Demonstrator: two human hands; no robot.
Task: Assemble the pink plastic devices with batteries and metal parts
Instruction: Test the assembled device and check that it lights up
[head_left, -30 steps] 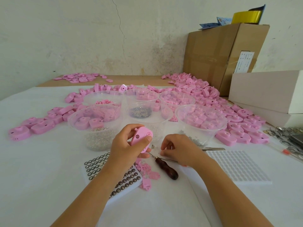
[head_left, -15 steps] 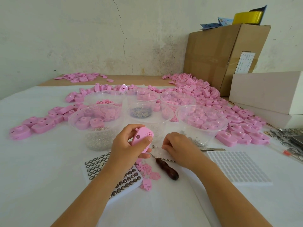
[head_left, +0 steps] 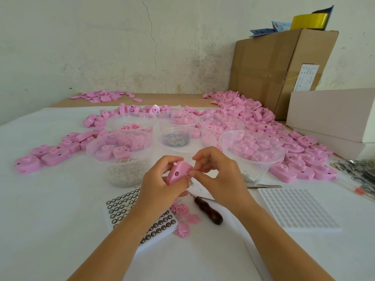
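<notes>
white table [head_left: 50, 199] | left hand [head_left: 158, 186] grips pink device [head_left: 178, 175] | right hand [head_left: 223, 179] pinches its edge, any tiny part there hidden

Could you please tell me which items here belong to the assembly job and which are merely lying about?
In use: pink device, gripped by left hand, right hand pinching at its edge; button-cell tray; bowl of metal parts; wooden-handled tool.
Lying about: cardboard box; yellow tape roll; white box; wire rings.
</notes>
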